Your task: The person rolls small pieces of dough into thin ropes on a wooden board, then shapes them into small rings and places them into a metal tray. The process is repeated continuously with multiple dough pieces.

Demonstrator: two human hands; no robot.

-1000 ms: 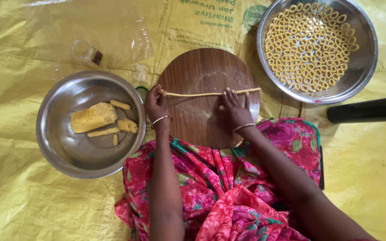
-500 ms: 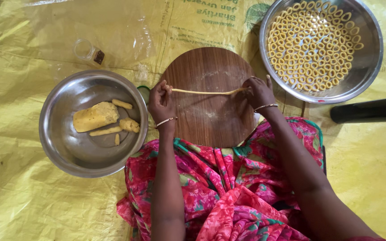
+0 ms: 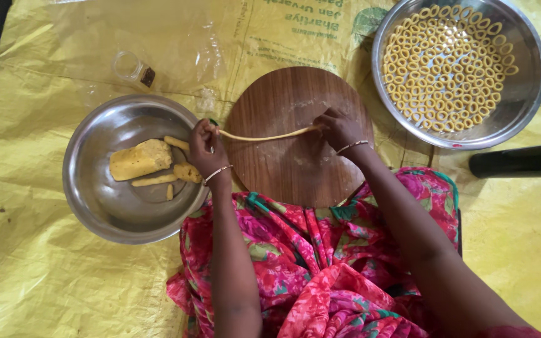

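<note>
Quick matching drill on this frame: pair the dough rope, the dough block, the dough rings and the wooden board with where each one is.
1. dough rope
2. dough block
3. dough rings
4. wooden board

A. in the right-side steel bowl
B. on the yellow sheet, between the bowls
C. stretched between left hand and right hand
D. in the left-side steel bowl

Pairs: 1-C, 2-D, 3-A, 4-B
</note>
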